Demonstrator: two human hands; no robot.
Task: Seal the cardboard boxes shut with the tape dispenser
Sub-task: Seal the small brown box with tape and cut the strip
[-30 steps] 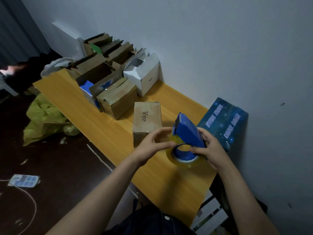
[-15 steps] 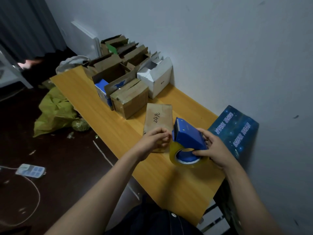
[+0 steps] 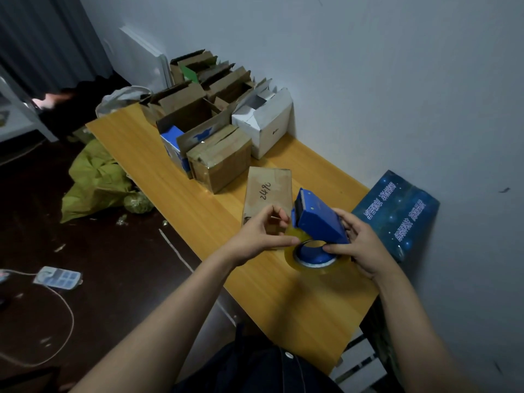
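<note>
A blue tape dispenser (image 3: pixel 320 219) with a clear yellowish tape roll (image 3: pixel 312 263) is held above the wooden table (image 3: pixel 175 188). My right hand (image 3: pixel 361 245) grips the dispenser from the right, thumb at the roll's core. My left hand (image 3: pixel 261 236) pinches at the roll's left edge with thumb and fingers. Just behind my left hand lies a small closed cardboard box marked "2490" (image 3: pixel 268 191). Further back sit a taped brown box (image 3: pixel 221 160) and several open cardboard boxes (image 3: pixel 192 114).
A white box (image 3: pixel 263 123) with open flaps stands by the wall. A dark blue starry box (image 3: pixel 397 214) leans at the table's right end. On the dark floor to the left lie a yellow-green bag (image 3: pixel 93 180) and a power strip (image 3: pixel 58 277) with its cable.
The view has shifted, so the table's things sit a little further right. My left thumb has stretched to the roll's edge beneath the dispenser; the dispenser stays in my right hand.
</note>
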